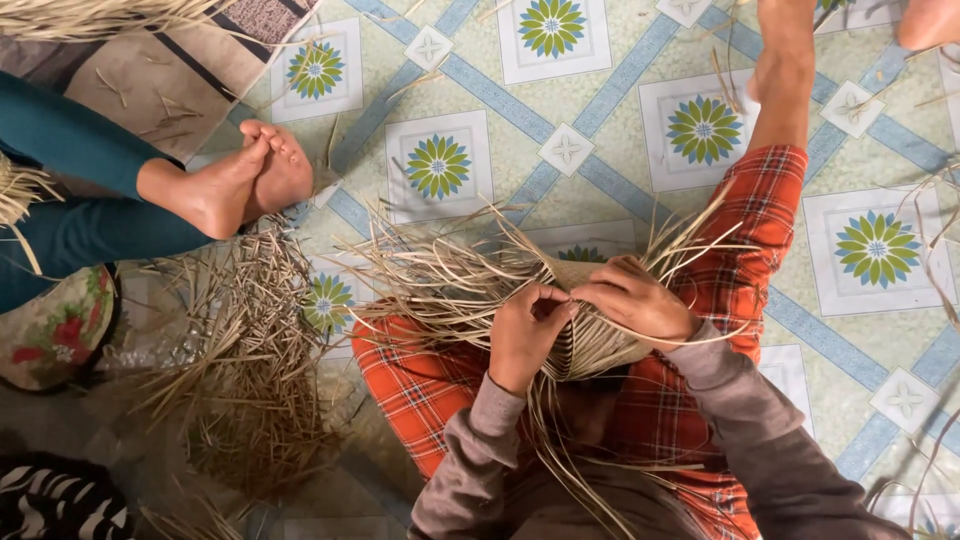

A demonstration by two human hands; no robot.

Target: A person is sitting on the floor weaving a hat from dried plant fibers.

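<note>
Two bare hands work at the rim of a half-woven straw piece [585,340] resting on the person's lap: the left hand [527,333] curls its fingers tight, pinching a strand at the woven edge, while the right hand [633,300] lies over the top of the weave just beside it, fingers bent and seemingly gripping more strands, though the grip itself is hidden under the knuckles. Loose straw ends [440,275] fan out from the piece toward the left and upward, and longer strands trail down between grey sleeves [730,400]. The piece sits between legs in orange plaid trousers [425,385], the right leg stretched across a tiled floor [600,170] patterned with green-and-blue flowers. To the left, a heap of cut straw scraps [245,370] covers the floor, near the crossed bare feet [240,180] of another person in teal trousers [70,190].
</note>
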